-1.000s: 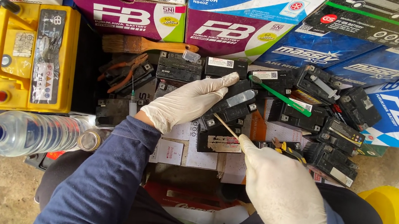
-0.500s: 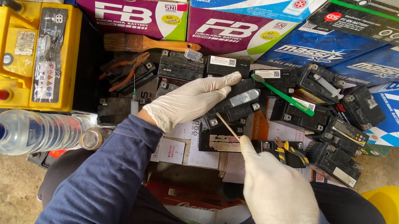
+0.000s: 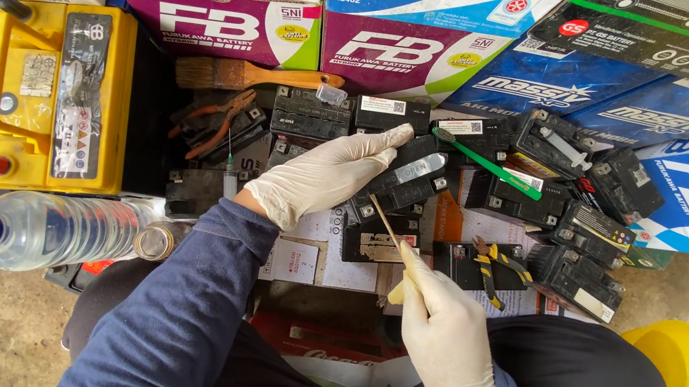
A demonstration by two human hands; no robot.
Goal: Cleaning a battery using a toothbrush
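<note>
My left hand [image 3: 325,175], in a white glove, lies across a small black battery [image 3: 403,184] and steadies it; the fingers point right. My right hand [image 3: 443,335], also gloved, grips a thin screwdriver [image 3: 385,223] by its yellowish handle. The screwdriver's tip points up and left at the front edge of that battery, just below my left hand. Several other small black batteries [image 3: 583,234] lie around it.
A large yellow battery [image 3: 51,97] stands at the left, with a clear water bottle [image 3: 47,230] lying below it. A paintbrush [image 3: 240,75], orange pliers [image 3: 216,123], a green toothbrush [image 3: 490,164], yellow-handled pliers [image 3: 495,262] and stacked cartons [image 3: 408,47] surround the work. A yellow funnel [image 3: 683,380] sits at the right.
My left hand has stretched flatter across the black battery. My right hand has shifted slightly with the screwdriver, its tip staying at the battery's front edge.
</note>
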